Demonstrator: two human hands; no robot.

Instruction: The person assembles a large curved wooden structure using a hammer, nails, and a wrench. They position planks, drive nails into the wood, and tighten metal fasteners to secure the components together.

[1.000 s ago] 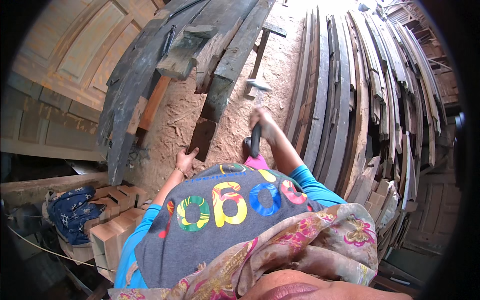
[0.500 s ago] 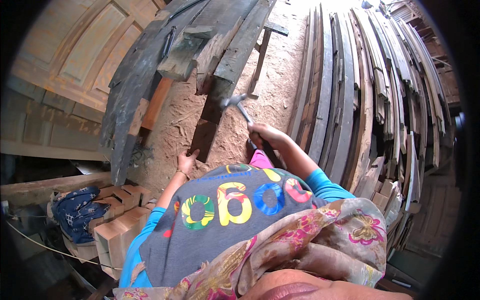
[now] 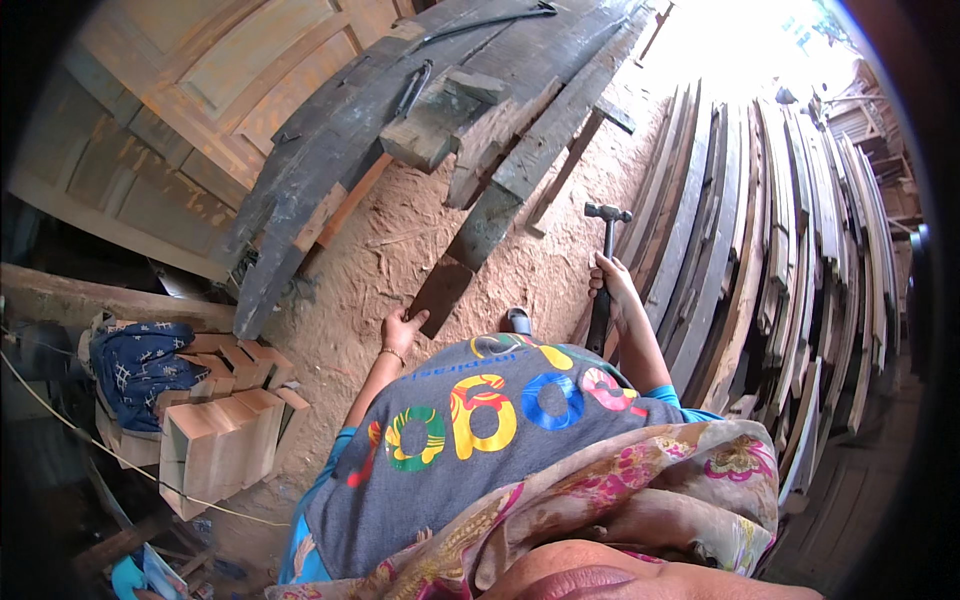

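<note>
Below and left of frame centre, I have the left hand [image 3: 403, 330] gripping the near end of a dark timber [image 3: 442, 296], thumb against its edge. To the right, the right hand [image 3: 619, 287] is closed around a hammer [image 3: 609, 238], head up, well apart from the timber. Farther up the frame, the timber meets a long grey beam [image 3: 552, 135]; joined or merely abutting, I cannot tell. Beyond, left of upper centre, a pliers-like tool [image 3: 410, 92] lies on dark planks [image 3: 330, 130]. Progress, by my judgement: timber positioned and steadied; work on it looks unfinished, remaining amount unclear.
</note>
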